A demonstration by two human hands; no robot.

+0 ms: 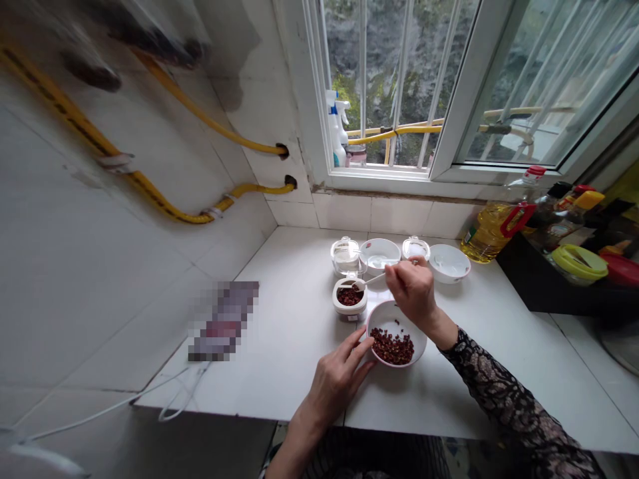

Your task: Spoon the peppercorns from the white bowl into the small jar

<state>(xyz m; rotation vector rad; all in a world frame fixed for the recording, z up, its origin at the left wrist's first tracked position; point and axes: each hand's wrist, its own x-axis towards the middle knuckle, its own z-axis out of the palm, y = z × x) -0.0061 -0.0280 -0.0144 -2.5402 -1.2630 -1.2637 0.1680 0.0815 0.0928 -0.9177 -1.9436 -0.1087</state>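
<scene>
My right hand (413, 293) is closed around the handle of a small white spoon (373, 279). The spoon's head is at the mouth of a cream-rimmed seasoning jar (350, 309) with its lid flipped up, holding dark red peppercorns (349, 295). With its fingers against the left side of a white bowl (421, 339), my left hand (340, 372) grips it. More peppercorns (393, 348) lie in this bowl, mostly toward the near side, with a few stuck higher on its wall.
Behind stand another open jar (344, 253), a white bowl (380, 247), a lidded jar (415, 247) and a second bowl (452, 263). An oil bottle (486, 229) and a black box (529, 279) of condiments are at right. A blurred-out object (224, 322) lies left, near a white cable (172, 416).
</scene>
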